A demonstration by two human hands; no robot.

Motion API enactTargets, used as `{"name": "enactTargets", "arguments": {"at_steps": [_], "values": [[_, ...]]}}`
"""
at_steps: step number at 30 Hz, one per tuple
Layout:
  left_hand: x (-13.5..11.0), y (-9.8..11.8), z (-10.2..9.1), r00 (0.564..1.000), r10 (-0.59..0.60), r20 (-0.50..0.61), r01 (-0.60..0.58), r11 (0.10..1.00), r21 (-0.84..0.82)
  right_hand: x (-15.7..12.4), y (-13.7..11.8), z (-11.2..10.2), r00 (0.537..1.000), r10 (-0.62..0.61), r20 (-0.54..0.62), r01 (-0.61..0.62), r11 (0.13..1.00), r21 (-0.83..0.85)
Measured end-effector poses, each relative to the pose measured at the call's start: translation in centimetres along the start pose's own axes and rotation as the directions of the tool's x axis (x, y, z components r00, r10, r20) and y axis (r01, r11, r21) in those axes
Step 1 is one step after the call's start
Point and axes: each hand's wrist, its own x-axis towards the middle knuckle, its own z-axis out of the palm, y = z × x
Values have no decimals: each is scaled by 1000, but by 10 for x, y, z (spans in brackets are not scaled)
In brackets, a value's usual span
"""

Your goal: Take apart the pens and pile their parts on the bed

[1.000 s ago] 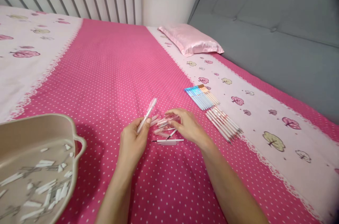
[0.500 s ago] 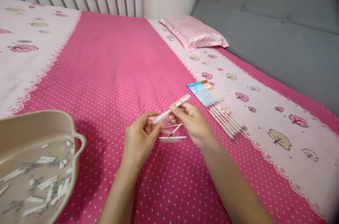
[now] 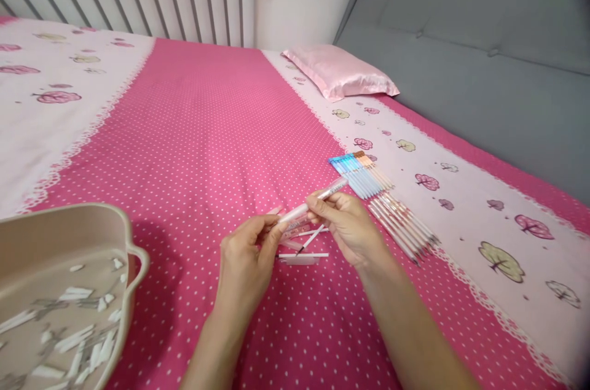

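A pale pink, see-through pen (image 3: pixel 294 214) slants up to the right between both hands, above the bed. My left hand (image 3: pixel 246 258) pinches its lower end between thumb and fingers. Further up, my right hand (image 3: pixel 345 227) grips the pen, and a clear end with small print sticks out beyond the fingers. Under the hands lie loose pen parts, among them a white refill with a dark tip (image 3: pixel 312 238), another white stick (image 3: pixel 318 255) and a translucent tube (image 3: pixel 299 261). My left fingers hide some of the pen's lower end.
Blue- and brown-topped pens (image 3: pixel 357 176) lie in a row at the right, beside a row of patterned pens (image 3: pixel 401 224). A beige basin (image 3: pixel 106 213) at the left holds several white and grey pieces. A pink pillow (image 3: pixel 341 70) rests near the grey headboard (image 3: pixel 461 21).
The view has tilted up a little, so the bed things sit lower. Both hands still hold the pen, and my right hand has shifted slightly right.
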Motion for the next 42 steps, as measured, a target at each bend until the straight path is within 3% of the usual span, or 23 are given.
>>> {"name": "enactTargets", "arguments": {"at_steps": [5,9,17,20,23,27,31,34,39,42], "values": [[0,3,2,983,-122,136,151,961,-230,0,-4,-3,1000,3,-5,-3,1000,11],[1,5,5,967,-178,185,234,908,-349,1,-4,-3,1000,-20,4,20,1000,-7],[1,6,3,915,-286,285,400,735,-547,-4,-3,3,991,-94,93,96,995,-18],[2,6,1,899,-364,243,437,719,-540,-5,-4,4,990,-80,114,84,996,-33],[3,5,-1,931,-350,104,351,778,-521,-5,-4,3,991,-79,109,80,997,-2],[3,5,-1,984,-147,-96,96,908,-408,-3,-3,1,993,-84,80,81,996,41],[2,2,2,982,59,-181,-83,988,-127,-3,-2,1,993,-81,88,77,996,45],[1,1,3,983,29,-180,-49,993,-105,-5,-4,1,990,-90,107,85,995,49],[3,2,2,980,-199,-9,190,947,-259,-8,-7,2,986,-77,147,69,996,63],[3,2,2,962,-266,-60,239,930,-281,-7,-8,2,985,-78,153,70,996,56]]}}
